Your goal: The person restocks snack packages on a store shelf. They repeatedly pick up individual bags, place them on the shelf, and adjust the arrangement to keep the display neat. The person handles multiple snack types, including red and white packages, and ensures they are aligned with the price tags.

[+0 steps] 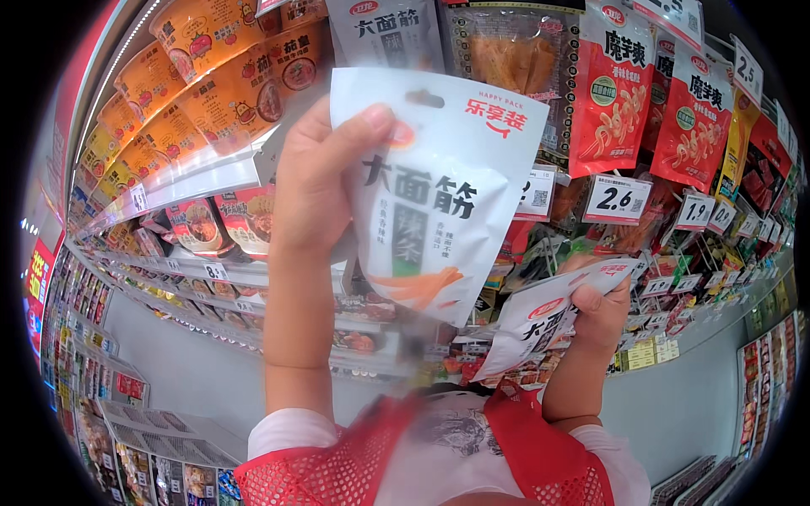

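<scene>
Raised before me, my left hand (319, 180) pinches a white snack pouch (436, 253) by its upper left corner, thumb in front. The pouch has a hang hole at the top, dark printed characters and a picture of orange strips near its base. Lower and to the right, my right hand (598, 313) grips a similar white pouch (522, 332) by its upper end, and this one is tilted. Whether more pouches lie behind it, I cannot tell. Another matching white pouch (386, 47) hangs on the display, partly hidden behind the one in my left hand.
Red snack pouches (614, 95) and a black-edged clear pouch (512, 54) hang beside it above price tags (617, 199). Orange instant-noodle tubs (221, 95) are stacked on the left shelf, with boxed meals (243, 221) below. A wire-mesh rack (164, 430) stands at lower left.
</scene>
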Motion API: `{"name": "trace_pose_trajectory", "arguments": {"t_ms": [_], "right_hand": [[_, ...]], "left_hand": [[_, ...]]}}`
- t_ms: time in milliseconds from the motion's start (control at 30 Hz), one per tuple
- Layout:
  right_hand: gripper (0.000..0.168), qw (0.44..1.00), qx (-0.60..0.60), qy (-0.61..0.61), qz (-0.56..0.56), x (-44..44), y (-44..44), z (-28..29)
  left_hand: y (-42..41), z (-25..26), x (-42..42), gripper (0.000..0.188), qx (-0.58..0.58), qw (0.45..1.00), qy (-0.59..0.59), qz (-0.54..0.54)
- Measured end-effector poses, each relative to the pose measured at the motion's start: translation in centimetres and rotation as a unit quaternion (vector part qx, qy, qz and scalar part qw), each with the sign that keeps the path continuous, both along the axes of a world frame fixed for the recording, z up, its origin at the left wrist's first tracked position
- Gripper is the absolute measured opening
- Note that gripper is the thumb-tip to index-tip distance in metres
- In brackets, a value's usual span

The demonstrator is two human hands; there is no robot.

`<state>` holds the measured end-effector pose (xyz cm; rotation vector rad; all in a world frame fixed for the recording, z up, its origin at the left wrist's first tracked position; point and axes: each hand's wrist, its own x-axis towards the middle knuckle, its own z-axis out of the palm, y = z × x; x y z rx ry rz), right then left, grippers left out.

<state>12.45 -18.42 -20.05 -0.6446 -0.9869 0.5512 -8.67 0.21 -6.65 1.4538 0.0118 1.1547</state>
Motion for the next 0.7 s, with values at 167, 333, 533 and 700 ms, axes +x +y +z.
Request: {"name": "trace_pose_trajectory", "arguments": {"t_ms": [167,333,533,700], "right_hand": [[0.04,0.992,-0.039,-0.034,0.118,1.4,0.0,0.0],[0.042,0.995,0.081,-0.051,0.036,0.8,2.2,0.3],[0.025,0.955,0.185,0.02,0.231,4.0,2.9,-2.3],[0.011,0.861,0.302,0.035,0.407,4.6,5.0,-4.0]], "left_hand": [[-4.4,-5.7,1.3,0.013,0.015,0.988,-0.008,0.156],[-8.4,-9.4,2.0,0.022,0.277,0.939,0.008,0.205],[-13.0,-10.6,4.5,0.047,0.441,0.891,0.044,0.098],[-16.7,-13.1,7.9,0.048,0.454,0.887,0.01,0.084]]}}
